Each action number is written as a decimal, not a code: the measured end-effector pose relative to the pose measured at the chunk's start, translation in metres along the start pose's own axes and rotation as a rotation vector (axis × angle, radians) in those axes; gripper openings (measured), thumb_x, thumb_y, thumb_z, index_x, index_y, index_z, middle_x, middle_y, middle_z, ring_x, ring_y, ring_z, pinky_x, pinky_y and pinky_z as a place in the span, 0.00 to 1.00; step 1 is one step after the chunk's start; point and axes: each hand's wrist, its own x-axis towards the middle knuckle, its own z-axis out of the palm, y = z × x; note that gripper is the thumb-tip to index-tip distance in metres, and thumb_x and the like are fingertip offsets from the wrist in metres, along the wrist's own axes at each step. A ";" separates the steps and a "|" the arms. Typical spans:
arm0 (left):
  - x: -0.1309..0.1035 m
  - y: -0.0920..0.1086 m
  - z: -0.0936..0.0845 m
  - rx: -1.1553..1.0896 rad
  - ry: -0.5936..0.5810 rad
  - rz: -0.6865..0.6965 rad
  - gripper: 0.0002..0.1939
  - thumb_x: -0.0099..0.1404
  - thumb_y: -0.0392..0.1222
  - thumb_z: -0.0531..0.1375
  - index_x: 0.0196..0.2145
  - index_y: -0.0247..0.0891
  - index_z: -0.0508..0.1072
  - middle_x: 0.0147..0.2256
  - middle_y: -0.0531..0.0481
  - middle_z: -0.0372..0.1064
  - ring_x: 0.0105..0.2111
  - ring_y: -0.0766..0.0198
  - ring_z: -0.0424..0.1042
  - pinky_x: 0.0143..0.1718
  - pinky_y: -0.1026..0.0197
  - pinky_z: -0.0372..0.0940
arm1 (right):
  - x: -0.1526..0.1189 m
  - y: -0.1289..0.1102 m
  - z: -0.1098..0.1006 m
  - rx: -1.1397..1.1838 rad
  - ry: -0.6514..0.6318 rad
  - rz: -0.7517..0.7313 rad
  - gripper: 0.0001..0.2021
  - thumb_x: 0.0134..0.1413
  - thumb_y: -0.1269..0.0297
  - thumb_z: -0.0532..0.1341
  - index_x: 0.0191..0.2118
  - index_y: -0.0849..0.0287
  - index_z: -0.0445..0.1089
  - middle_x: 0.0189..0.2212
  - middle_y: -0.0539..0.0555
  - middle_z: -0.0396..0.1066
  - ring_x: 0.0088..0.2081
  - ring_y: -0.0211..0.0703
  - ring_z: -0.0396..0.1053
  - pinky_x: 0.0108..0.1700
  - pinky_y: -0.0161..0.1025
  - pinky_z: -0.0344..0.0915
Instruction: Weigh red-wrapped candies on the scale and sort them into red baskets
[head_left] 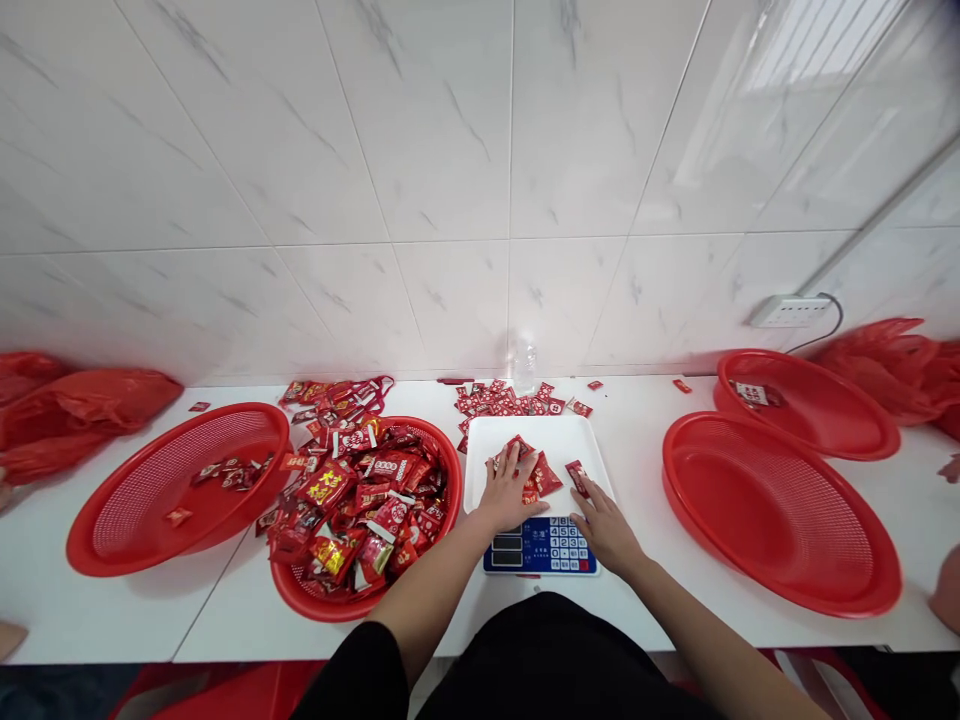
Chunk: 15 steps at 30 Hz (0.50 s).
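My left hand [510, 492] lies with its fingers spread over several small red packets [548, 474] on the white tray of a digital scale [480, 470]. Some of these packets are partly hidden under the fingers. At the tray's right side, my right hand [609, 530] has its fingers stretched out, the fingertips at a single narrow red packet [577, 474]. Its thumb stands apart, near the scale's blue keypad [540, 546].
Left of the scale stands a red basket [454, 480] heaped with red packets, beside a tilted basket [97, 535] holding a few. Two red baskets [780, 530] are at right. Small red sachets [495, 402] and a clear bottle [525, 365] sit behind. Other people's hands [951, 468] show at the edges.
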 end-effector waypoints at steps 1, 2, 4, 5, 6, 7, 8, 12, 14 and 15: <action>0.006 0.000 -0.002 0.008 -0.015 0.017 0.48 0.51 0.67 0.56 0.63 0.52 0.40 0.65 0.47 0.19 0.63 0.45 0.22 0.58 0.36 0.26 | 0.000 0.000 -0.001 -0.004 0.006 -0.007 0.25 0.61 0.54 0.45 0.58 0.61 0.58 0.64 0.58 0.45 0.63 0.52 0.47 0.59 0.50 0.55; 0.010 0.000 -0.003 0.015 -0.033 0.033 0.47 0.51 0.67 0.56 0.63 0.53 0.41 0.65 0.48 0.21 0.63 0.45 0.23 0.58 0.35 0.25 | 0.001 -0.001 -0.001 -0.008 0.011 -0.012 0.25 0.61 0.54 0.45 0.58 0.61 0.58 0.64 0.58 0.45 0.63 0.52 0.47 0.59 0.50 0.55; 0.018 0.000 -0.006 0.029 -0.071 0.056 0.45 0.51 0.68 0.55 0.62 0.54 0.45 0.65 0.48 0.25 0.63 0.44 0.23 0.57 0.33 0.24 | 0.002 -0.002 -0.003 -0.011 0.018 -0.020 0.24 0.61 0.54 0.44 0.58 0.60 0.59 0.64 0.58 0.46 0.63 0.51 0.47 0.59 0.50 0.56; 0.020 0.000 -0.007 0.032 -0.085 0.064 0.44 0.51 0.68 0.55 0.62 0.54 0.46 0.65 0.47 0.27 0.63 0.44 0.24 0.56 0.33 0.23 | 0.002 -0.003 -0.004 -0.010 0.018 -0.022 0.24 0.61 0.55 0.44 0.58 0.60 0.59 0.64 0.57 0.47 0.63 0.51 0.47 0.58 0.50 0.57; 0.021 -0.001 -0.007 0.029 -0.092 0.068 0.44 0.52 0.68 0.55 0.62 0.54 0.47 0.65 0.47 0.28 0.63 0.44 0.25 0.57 0.33 0.24 | 0.003 -0.003 -0.005 -0.006 0.017 -0.020 0.24 0.61 0.55 0.44 0.58 0.60 0.59 0.63 0.57 0.47 0.62 0.51 0.48 0.58 0.50 0.57; 0.020 -0.002 -0.007 0.018 -0.094 0.072 0.43 0.52 0.67 0.55 0.62 0.53 0.48 0.65 0.47 0.29 0.63 0.44 0.26 0.57 0.33 0.24 | 0.003 -0.004 -0.006 0.001 0.015 -0.016 0.24 0.61 0.55 0.44 0.57 0.60 0.59 0.63 0.57 0.48 0.62 0.51 0.48 0.58 0.50 0.57; 0.018 -0.002 -0.007 -0.002 -0.089 0.074 0.43 0.53 0.67 0.55 0.62 0.53 0.48 0.65 0.46 0.29 0.64 0.45 0.26 0.58 0.34 0.26 | 0.003 -0.004 -0.006 0.014 0.015 -0.009 0.23 0.61 0.56 0.44 0.57 0.60 0.60 0.63 0.57 0.49 0.62 0.51 0.49 0.58 0.49 0.58; -0.004 -0.010 -0.010 -0.141 0.046 0.046 0.37 0.60 0.62 0.51 0.62 0.46 0.49 0.65 0.44 0.35 0.64 0.50 0.32 0.61 0.42 0.35 | 0.002 -0.002 -0.009 0.146 0.021 0.074 0.21 0.60 0.56 0.45 0.53 0.56 0.65 0.60 0.57 0.55 0.59 0.51 0.55 0.57 0.48 0.58; -0.022 -0.016 -0.015 -0.226 0.171 0.010 0.31 0.64 0.57 0.49 0.61 0.43 0.52 0.63 0.44 0.43 0.63 0.54 0.38 0.61 0.46 0.40 | 0.003 0.000 -0.009 0.262 0.038 0.144 0.19 0.59 0.56 0.48 0.49 0.54 0.69 0.57 0.57 0.60 0.56 0.52 0.58 0.56 0.50 0.59; -0.031 -0.020 -0.018 -0.265 0.234 -0.014 0.28 0.65 0.54 0.48 0.60 0.42 0.55 0.61 0.44 0.48 0.63 0.55 0.43 0.61 0.48 0.43 | 0.004 0.002 -0.009 0.314 0.049 0.173 0.18 0.58 0.56 0.49 0.47 0.53 0.70 0.55 0.57 0.61 0.55 0.53 0.59 0.56 0.51 0.59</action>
